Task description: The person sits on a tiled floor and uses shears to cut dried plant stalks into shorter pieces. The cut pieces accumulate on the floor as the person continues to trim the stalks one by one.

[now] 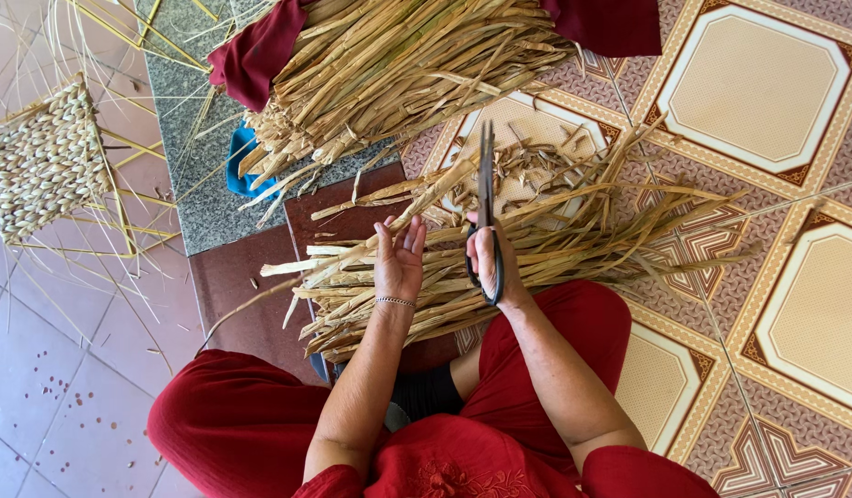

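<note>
My right hand point(489, 258) grips black-handled scissors point(486, 198), blades pointing away from me over the floor. My left hand point(398, 260) holds a long dried straw strip point(435, 198) that slants up toward the scissor blades. Both hands hover over a pile of dried, flat straw-coloured stalks point(555, 244) lying across the floor in front of my red-clothed knees. A thin bracelet circles my left wrist.
A larger bundle of dried stalks point(398, 65) lies farther away, partly wrapped in dark red cloth point(255, 55). A half-woven straw mat on a frame point(43, 157) rests at the left. Short cut scraps point(537, 166) litter the patterned tiles. A blue object point(237, 166) peeks from under the bundle.
</note>
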